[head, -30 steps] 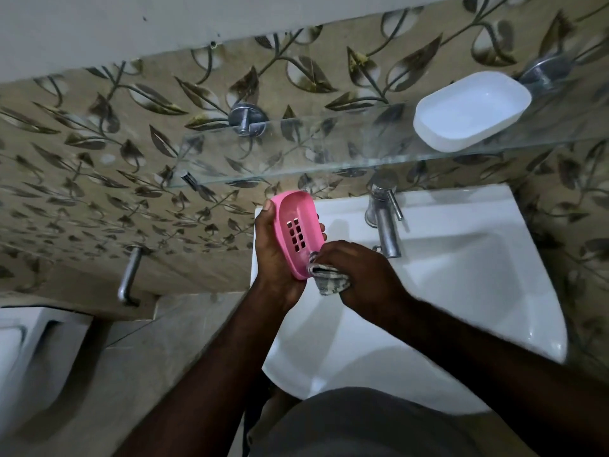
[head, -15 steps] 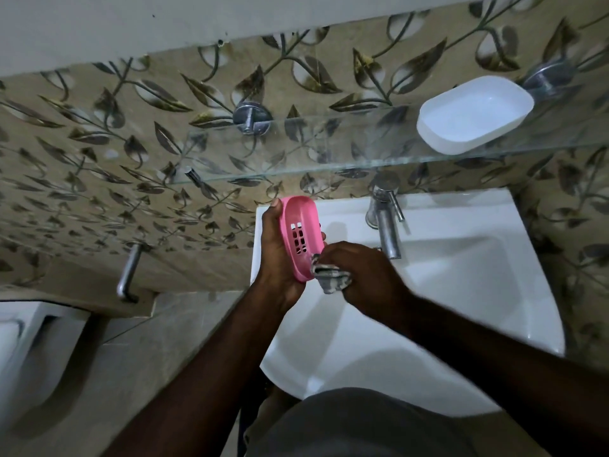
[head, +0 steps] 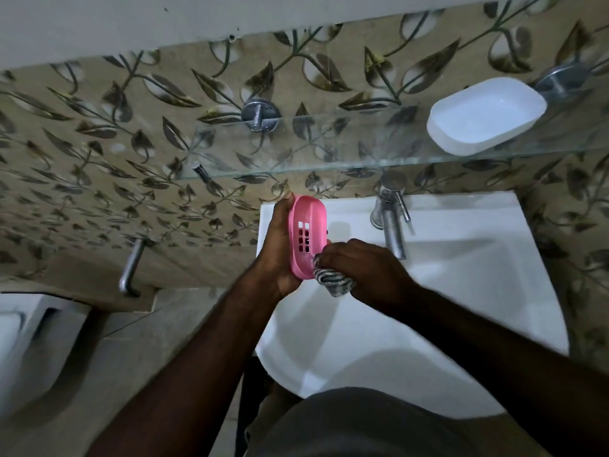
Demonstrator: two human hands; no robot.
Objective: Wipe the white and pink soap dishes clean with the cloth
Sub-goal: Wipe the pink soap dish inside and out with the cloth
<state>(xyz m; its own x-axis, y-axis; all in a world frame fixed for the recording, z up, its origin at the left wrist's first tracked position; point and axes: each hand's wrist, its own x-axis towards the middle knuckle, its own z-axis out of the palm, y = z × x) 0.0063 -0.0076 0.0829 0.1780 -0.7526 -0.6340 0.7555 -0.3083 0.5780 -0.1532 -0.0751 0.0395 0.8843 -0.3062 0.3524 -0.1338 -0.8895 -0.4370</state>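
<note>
Pink slotted plastic soap dish [head: 308, 235] stands on edge over the far left corner of the white ceramic basin [head: 461, 291], our left hand [head: 278, 245] curled round its back. Our right hand [head: 359, 268] clutches the striped grey cloth [head: 333, 282] against its near end. Far right, the white plastic soap dish [head: 484, 115] sits on the glass shelf [head: 329, 150].

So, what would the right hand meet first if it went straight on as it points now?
Likely the pink soap dish: the cloth in the right hand seems to touch its lower end.
</note>
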